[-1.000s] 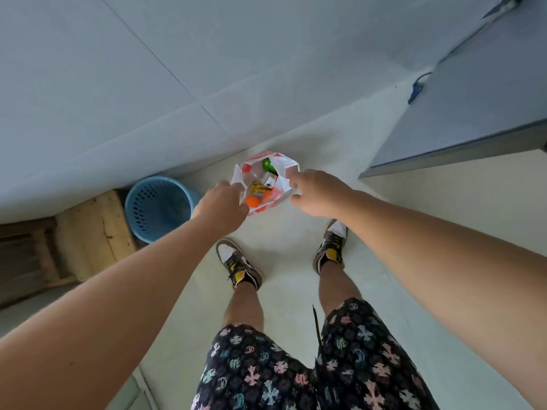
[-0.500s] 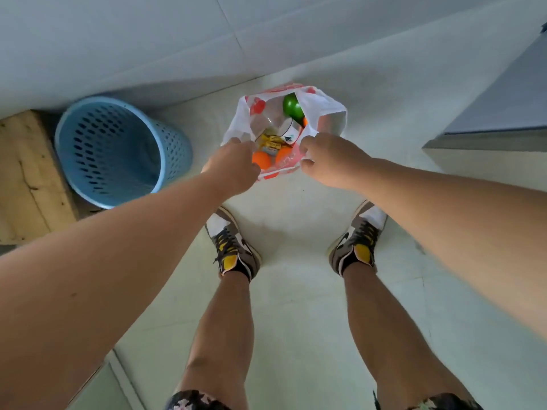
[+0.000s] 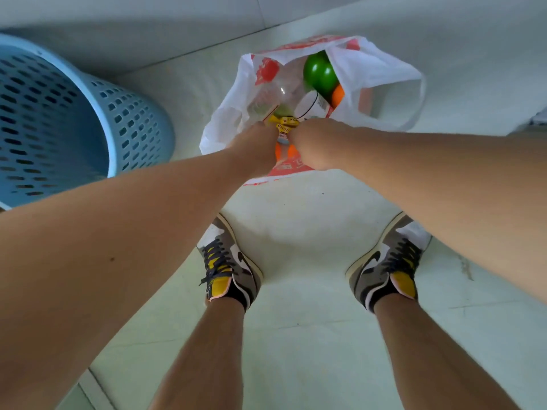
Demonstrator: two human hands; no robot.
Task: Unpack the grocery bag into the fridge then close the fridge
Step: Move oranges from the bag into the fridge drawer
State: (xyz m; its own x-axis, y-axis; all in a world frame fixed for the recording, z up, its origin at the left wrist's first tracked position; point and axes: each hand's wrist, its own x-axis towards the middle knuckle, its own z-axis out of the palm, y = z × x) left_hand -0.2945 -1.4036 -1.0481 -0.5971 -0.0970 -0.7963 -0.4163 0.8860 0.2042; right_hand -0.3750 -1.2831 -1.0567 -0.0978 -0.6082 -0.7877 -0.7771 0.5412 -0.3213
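On the floor, seen from above: white-and-red plastic grocery bag (image 3: 373,69), mouth gaping, full of goods. Inside the bag: green round fruit (image 3: 319,74) at the far side, orange fruit (image 3: 338,96) just beside it, white tub (image 3: 313,106) and clear bottle (image 3: 270,97) near the middle, yellow packet (image 3: 285,124) at the near rim. Left hand (image 3: 256,146) and right hand (image 3: 310,143) side by side at the bag's near rim, almost touching, backs toward the camera, fingers dipping down past the yellow packet and out of sight. Cannot tell either grip: spread, pinching the plastic, or closing on the packet. Left of the bag, blue perforated basket (image 3: 88,119); behind the bag, pale wall (image 3: 148,25); nearer than the bag, two sneakers (image 3: 231,270) planted apart. No fridge in view.

Looks like the very start of unpacking, with nothing yet lifted out; probably reaching for a first item or gathering the bag itself. Next move likely calls for a firm hold on one item, or on the bag's handles, then a straight lift clear of the loose plastic and a turn toward the fridge.
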